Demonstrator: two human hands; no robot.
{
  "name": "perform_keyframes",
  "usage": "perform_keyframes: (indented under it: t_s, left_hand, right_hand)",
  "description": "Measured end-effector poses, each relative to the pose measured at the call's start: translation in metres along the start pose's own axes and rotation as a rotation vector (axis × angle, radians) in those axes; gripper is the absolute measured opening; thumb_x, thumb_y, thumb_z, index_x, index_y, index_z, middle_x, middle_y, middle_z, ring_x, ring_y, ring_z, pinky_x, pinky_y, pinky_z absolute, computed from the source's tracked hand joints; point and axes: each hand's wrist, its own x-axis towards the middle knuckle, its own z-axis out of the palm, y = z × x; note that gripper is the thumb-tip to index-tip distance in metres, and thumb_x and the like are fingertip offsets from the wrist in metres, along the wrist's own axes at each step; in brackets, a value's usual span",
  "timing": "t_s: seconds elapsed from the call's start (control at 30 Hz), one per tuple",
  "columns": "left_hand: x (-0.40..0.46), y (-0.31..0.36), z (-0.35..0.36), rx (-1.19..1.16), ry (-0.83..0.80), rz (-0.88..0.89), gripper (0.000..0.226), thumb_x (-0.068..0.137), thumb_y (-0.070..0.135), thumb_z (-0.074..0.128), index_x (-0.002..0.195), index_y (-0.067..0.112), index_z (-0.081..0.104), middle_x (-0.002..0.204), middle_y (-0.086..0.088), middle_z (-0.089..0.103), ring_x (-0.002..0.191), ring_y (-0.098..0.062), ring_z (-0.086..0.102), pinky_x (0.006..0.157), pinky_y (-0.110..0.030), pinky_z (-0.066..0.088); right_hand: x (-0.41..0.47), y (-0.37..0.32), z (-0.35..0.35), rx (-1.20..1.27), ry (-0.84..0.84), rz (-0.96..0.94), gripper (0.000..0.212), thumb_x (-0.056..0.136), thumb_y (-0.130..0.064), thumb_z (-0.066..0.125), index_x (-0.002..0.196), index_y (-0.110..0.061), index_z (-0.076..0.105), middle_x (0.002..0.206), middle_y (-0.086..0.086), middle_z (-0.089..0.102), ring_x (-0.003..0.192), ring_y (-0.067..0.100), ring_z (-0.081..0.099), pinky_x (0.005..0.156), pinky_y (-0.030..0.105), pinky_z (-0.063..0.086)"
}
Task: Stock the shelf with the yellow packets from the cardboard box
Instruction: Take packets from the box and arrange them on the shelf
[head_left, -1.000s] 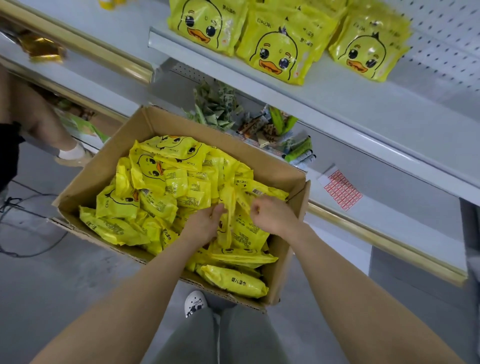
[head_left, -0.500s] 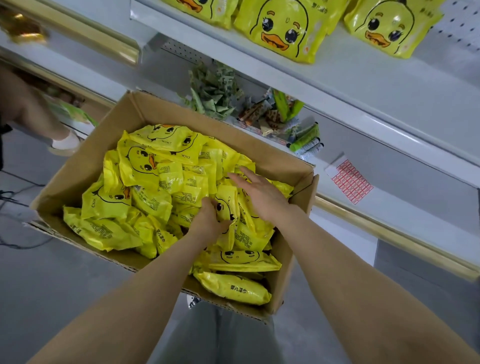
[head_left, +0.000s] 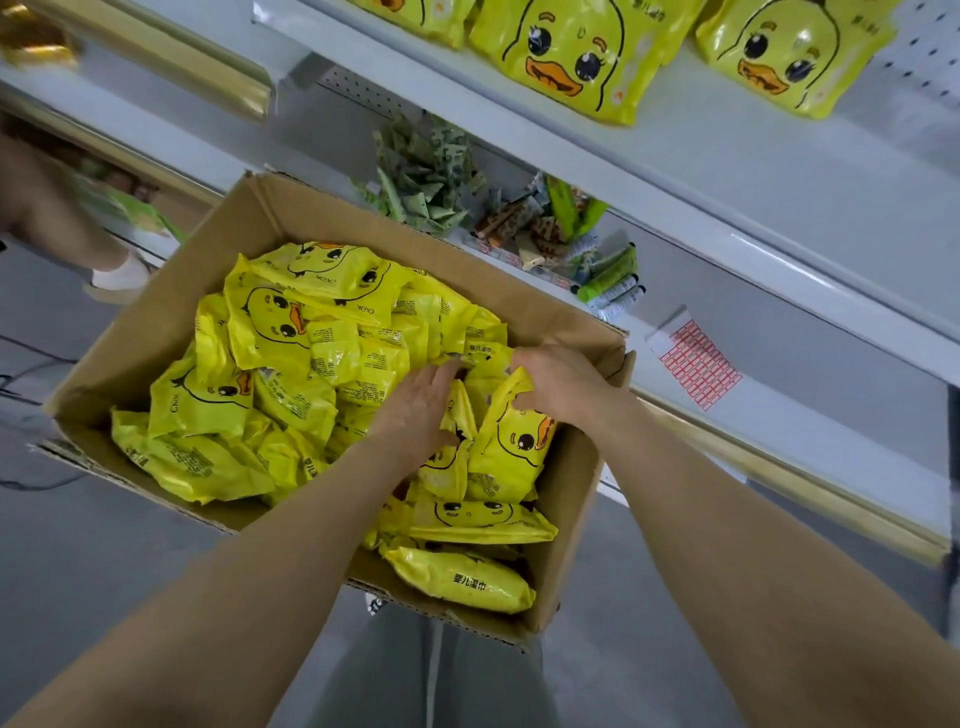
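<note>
An open cardboard box (head_left: 171, 332) sits in front of me, filled with several yellow duck-face packets (head_left: 291, 322). My right hand (head_left: 563, 384) grips the top edge of one upright yellow packet (head_left: 514, 452) near the box's right wall. My left hand (head_left: 421, 410) lies just left of it, fingers straight and pressed among the packets; its thumb is hidden. On the white upper shelf (head_left: 779, 171) lie more duck packets, a middle one (head_left: 571, 52) and a right one (head_left: 789, 52).
The lower shelf holds green and brown snack items (head_left: 431, 176) and a red-lined label sheet (head_left: 698, 364). Another person's leg (head_left: 47, 218) and shoe (head_left: 122, 275) stand at the left. Gold trim (head_left: 810, 483) edges the shelves. Cables lie on the grey floor.
My right hand went from lying flat on the packets to gripping one packet's top. My left hand uncurled and slid forward among the packets. The view tilted down towards the box.
</note>
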Motion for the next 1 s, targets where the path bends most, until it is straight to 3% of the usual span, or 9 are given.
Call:
perform_keyframes:
  t_s: [0.1,0.2,0.33,0.47,0.57,0.67,0.83,0.93,1.0]
  left_hand:
    - [0.005,-0.004,-0.009,0.141,-0.028,0.026,0.068,0.086,0.037,0.066,0.142,0.015,0.034,0.14,-0.006,0.04,0.131,-0.024,0.037,0.108,-0.032,0.034]
    - [-0.001,-0.003,-0.015,0.073,0.024,0.007,0.059,0.088,0.039,0.063,0.136,0.013,0.041,0.132,-0.008,0.048,0.126,-0.024,0.042,0.1,-0.034,0.041]
    - [-0.017,-0.003,-0.022,-0.009,0.139,-0.231,0.056,0.09,0.045,0.058,0.13,0.011,0.036,0.1,-0.013,0.065,0.095,-0.032,0.064,0.066,-0.034,0.043]
    - [-0.032,-0.011,-0.021,-0.25,0.192,-0.396,0.07,0.09,0.031,0.064,0.143,0.024,0.02,0.092,-0.013,0.063,0.084,-0.033,0.064,0.062,-0.033,0.042]
    - [-0.045,-0.017,-0.007,-0.299,0.124,-0.29,0.045,0.093,0.016,0.059,0.133,0.034,0.045,0.107,-0.009,0.06,0.077,-0.02,0.057,0.063,-0.027,0.046]
    - [-0.055,-0.025,0.003,-0.287,0.025,-0.285,0.025,0.094,0.015,0.056,0.108,0.033,0.069,0.126,-0.003,0.062,0.057,-0.005,0.053,0.05,-0.013,0.04]
    - [-0.066,-0.024,-0.006,-0.333,-0.015,-0.309,0.042,0.084,0.014,0.069,0.119,0.036,0.064,0.131,0.002,0.059,0.057,-0.009,0.05,0.054,-0.016,0.042]
    - [-0.071,-0.024,-0.018,-0.422,0.074,-0.301,0.044,0.08,0.011,0.072,0.115,0.037,0.066,0.131,0.005,0.06,0.053,-0.004,0.051,0.05,-0.013,0.038]
    - [-0.073,-0.023,-0.028,-0.459,0.129,-0.289,0.045,0.078,0.009,0.074,0.111,0.039,0.068,0.131,0.006,0.06,0.055,-0.004,0.052,0.052,-0.015,0.039]
  right_hand:
    - [-0.011,0.016,-0.004,0.083,0.034,0.092,0.038,0.084,-0.029,0.072,0.116,-0.019,0.055,0.109,0.009,0.059,0.104,0.029,0.053,0.073,0.03,0.035]
    - [-0.018,0.021,-0.004,0.213,0.061,0.186,0.037,0.08,-0.034,0.07,0.104,-0.041,0.043,0.101,0.0,0.058,0.101,0.029,0.054,0.089,0.044,0.042]
    - [-0.026,0.015,-0.01,0.299,0.289,0.215,0.054,0.08,-0.028,0.065,0.121,-0.052,0.039,0.133,-0.01,0.054,0.122,0.026,0.049,0.101,0.056,0.038]
    - [-0.033,0.008,-0.003,0.311,0.316,0.274,0.021,0.092,-0.025,0.055,0.099,-0.045,0.059,0.109,-0.008,0.066,0.105,0.018,0.057,0.108,0.047,0.03]
    - [-0.042,0.0,0.011,0.399,0.154,0.255,0.02,0.096,-0.019,0.054,0.095,-0.034,0.068,0.109,-0.001,0.07,0.072,0.011,0.06,0.078,0.027,0.044]
    - [-0.053,-0.005,0.023,0.414,0.115,0.227,0.02,0.088,-0.022,0.069,0.107,-0.026,0.069,0.128,-0.001,0.061,0.094,0.017,0.063,0.076,0.024,0.042]
    - [-0.057,-0.013,0.031,0.416,0.229,0.292,0.039,0.084,-0.004,0.067,0.109,-0.034,0.069,0.133,-0.001,0.057,0.107,0.019,0.059,0.072,0.022,0.041]
    - [-0.061,-0.015,0.024,0.471,0.266,0.288,0.046,0.083,-0.001,0.064,0.101,-0.043,0.067,0.129,-0.009,0.061,0.076,0.014,0.063,0.056,0.022,0.044]
    - [-0.068,-0.014,0.016,0.515,0.296,0.285,0.048,0.083,-0.004,0.065,0.095,-0.05,0.064,0.119,-0.01,0.067,0.068,0.013,0.063,0.06,0.028,0.05]
